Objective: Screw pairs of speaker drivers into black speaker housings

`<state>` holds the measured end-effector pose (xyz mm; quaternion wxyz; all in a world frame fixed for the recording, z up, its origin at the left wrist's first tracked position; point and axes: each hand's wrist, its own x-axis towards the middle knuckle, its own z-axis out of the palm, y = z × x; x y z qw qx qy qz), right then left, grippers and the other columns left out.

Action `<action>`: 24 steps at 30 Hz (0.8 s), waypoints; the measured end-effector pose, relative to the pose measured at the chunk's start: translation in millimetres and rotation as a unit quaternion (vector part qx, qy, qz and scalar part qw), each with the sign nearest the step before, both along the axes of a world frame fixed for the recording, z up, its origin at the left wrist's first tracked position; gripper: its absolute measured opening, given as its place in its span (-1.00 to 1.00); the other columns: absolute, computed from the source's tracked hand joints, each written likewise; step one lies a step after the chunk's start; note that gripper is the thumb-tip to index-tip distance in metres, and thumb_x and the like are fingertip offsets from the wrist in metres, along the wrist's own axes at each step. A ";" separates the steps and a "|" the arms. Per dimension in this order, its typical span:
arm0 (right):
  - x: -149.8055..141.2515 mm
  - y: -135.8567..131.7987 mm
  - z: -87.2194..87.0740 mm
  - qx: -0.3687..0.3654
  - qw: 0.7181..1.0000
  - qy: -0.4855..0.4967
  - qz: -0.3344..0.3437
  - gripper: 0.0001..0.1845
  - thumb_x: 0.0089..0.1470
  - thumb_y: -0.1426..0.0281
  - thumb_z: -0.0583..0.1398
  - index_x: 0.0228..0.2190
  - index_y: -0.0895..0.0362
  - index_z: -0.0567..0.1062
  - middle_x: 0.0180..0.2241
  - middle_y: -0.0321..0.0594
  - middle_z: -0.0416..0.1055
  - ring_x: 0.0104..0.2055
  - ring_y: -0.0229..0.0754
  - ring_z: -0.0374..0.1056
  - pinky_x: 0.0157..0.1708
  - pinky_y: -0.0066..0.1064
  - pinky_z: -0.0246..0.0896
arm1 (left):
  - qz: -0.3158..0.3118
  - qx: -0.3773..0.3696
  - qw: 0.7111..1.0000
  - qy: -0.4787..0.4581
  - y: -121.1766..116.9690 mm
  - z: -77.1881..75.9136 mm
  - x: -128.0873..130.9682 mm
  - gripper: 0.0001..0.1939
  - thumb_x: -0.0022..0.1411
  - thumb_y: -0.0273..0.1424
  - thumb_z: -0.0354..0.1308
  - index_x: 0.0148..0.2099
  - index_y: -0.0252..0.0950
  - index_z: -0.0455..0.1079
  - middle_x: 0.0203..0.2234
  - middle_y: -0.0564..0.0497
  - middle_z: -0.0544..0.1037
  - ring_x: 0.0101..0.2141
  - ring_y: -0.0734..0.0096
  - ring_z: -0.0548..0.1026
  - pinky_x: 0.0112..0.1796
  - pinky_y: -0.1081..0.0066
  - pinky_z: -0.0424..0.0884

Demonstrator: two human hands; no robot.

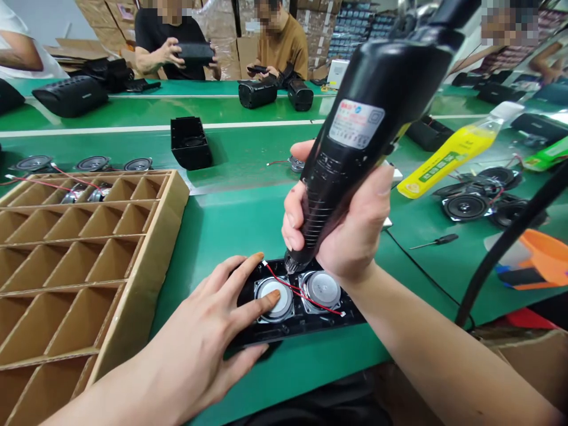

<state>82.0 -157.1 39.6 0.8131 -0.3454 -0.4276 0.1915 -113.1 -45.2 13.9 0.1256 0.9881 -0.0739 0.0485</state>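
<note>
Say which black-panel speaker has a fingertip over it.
The left speaker: a fingertip of the left hand covers part of its disc; no fingertip lies over the right speaker.

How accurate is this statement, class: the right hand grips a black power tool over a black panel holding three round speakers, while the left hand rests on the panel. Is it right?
Not quite: the head view shows two round speakers in the black panel, not three. The right hand does grip the black power tool, and the left hand rests on the panel.
</note>
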 end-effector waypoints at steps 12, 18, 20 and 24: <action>-5.6 -0.9 -4.7 -0.024 1.000 -0.007 0.010 -0.36 0.29 -0.22 0.08 0.00 0.06 0.45 -0.51 -0.38 0.36 -0.63 -0.32 0.25 -0.67 -0.45 0.15 | -0.004 0.009 1.000 0.005 1.2 1.6 1.5 -0.51 0.42 -0.31 0.18 0.35 -0.09 0.38 0.49 -0.16 0.04 0.39 -0.13 0.14 0.23 -0.14 0.44; -9.9 0.6 -6.3 -0.058 0.998 0.006 0.021 -0.30 0.21 -0.30 0.12 -0.07 0.07 0.36 -0.52 -0.41 0.33 -0.65 -0.33 0.21 -0.68 -0.47 0.13 | -0.003 0.003 1.000 0.001 1.3 0.9 3.1 -0.50 0.39 -0.33 0.19 0.34 -0.09 0.39 0.47 -0.15 0.08 0.37 -0.12 0.17 0.20 -0.12 0.49; -10.8 0.8 -7.7 -0.060 0.998 0.012 0.033 -0.32 0.21 -0.28 0.13 -0.08 0.08 0.35 -0.52 -0.40 0.34 -0.65 -0.34 0.20 -0.68 -0.48 0.12 | 0.008 -0.007 1.000 -0.007 0.1 -0.1 2.8 -0.50 0.36 -0.35 0.22 0.32 -0.06 0.42 0.46 -0.12 0.08 0.37 -0.13 0.18 0.20 -0.13 0.48; -11.6 0.4 -11.5 -0.048 0.996 0.002 0.069 -0.35 0.23 -0.26 0.14 -0.11 0.09 0.37 -0.50 -0.38 0.34 -0.64 -0.35 0.20 -0.68 -0.50 0.13 | 0.020 -0.015 1.000 -0.005 -1.0 1.2 3.0 -0.51 0.35 -0.36 0.22 0.30 -0.05 0.43 0.47 -0.09 0.09 0.38 -0.14 0.17 0.21 -0.16 0.46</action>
